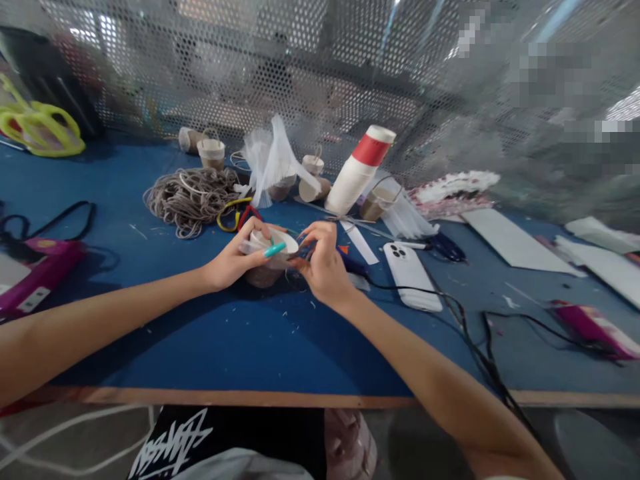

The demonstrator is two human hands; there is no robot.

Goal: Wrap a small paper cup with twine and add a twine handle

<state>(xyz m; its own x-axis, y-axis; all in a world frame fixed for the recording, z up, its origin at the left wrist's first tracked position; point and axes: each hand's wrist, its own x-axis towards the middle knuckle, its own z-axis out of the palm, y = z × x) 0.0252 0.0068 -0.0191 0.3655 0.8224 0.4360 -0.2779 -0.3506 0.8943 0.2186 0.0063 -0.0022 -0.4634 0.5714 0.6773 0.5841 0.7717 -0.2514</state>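
A small cup (263, 276), brown below and wrapped with a whitish band around its rim, is between my hands just above the blue table. My left hand (233, 261) is closed around its left side, with the thumb, which has a turquoise nail, across the band. At the right edge of the rim, the fingers of my right hand (326, 267) are bent and pinched together. Whether they grip the band's end or something thinner cannot be made out. Scissors with a yellow handle (227, 220) lie just behind my left hand.
Behind are a heap of grey-brown cord (193, 197), gauzy white strips (273, 160), a stack of paper cups (353, 175) and several small handled cups, one a brown basket-like cup (380, 203). A white phone (413, 277) and black cables lie right. Perforated metal (280, 73) stands at the back.
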